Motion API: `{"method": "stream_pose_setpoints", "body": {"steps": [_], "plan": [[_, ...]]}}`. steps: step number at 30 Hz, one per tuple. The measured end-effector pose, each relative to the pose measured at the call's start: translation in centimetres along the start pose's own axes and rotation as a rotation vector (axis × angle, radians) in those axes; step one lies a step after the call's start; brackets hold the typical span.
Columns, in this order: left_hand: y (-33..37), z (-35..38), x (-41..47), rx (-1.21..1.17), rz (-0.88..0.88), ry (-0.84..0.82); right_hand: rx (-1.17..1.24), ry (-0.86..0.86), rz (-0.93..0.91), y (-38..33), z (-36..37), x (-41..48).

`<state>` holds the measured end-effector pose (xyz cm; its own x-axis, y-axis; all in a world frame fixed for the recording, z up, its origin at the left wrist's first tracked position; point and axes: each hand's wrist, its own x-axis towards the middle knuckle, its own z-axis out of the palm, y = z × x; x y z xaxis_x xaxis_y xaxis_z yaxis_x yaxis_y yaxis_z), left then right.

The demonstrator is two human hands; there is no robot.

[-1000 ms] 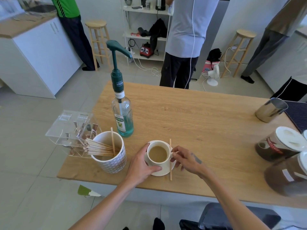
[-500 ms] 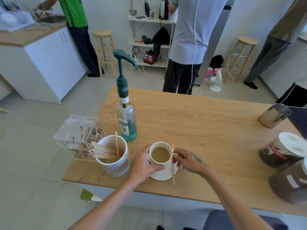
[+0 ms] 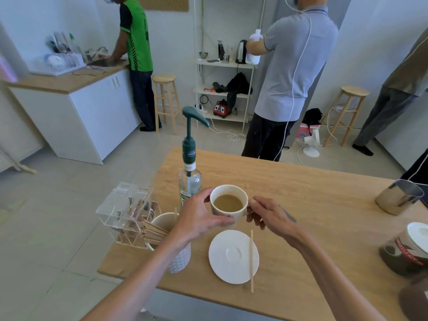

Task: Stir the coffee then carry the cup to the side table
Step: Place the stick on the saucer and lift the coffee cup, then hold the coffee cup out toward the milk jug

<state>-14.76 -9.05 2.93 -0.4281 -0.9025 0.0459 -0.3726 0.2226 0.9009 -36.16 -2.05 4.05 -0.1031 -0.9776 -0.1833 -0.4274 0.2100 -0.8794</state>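
A white cup of milky coffee hangs in the air above the wooden table. My left hand wraps its left side and my right hand pinches its handle on the right. Below it the white saucer lies bare on the table. A wooden stir stick rests across the saucer's right edge.
A green-capped syrup pump bottle stands just behind the cup. A patterned mug of wooden sticks and a clear sachet box sit at the left. A steel jug and lidded jars are at the right. Three people and two stools stand beyond.
Both hands have lifted the cup off the saucer. The saucer and stick stay on the table. My head has tilted up, so more of the room shows.
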Motion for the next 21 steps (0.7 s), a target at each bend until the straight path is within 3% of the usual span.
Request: {"method": "stream_pose_setpoints", "body": {"steps": [10,21], "plan": [[5.4,-6.8,1.7,-0.073,0.008,0.028,-0.021,0.112,-0.100,-8.5,0.0,1.9],[9.2,-11.7,2.2,-0.033,0.040,0.061,0.005,0.207,-0.123,-12.8,0.1,3.1]]}}
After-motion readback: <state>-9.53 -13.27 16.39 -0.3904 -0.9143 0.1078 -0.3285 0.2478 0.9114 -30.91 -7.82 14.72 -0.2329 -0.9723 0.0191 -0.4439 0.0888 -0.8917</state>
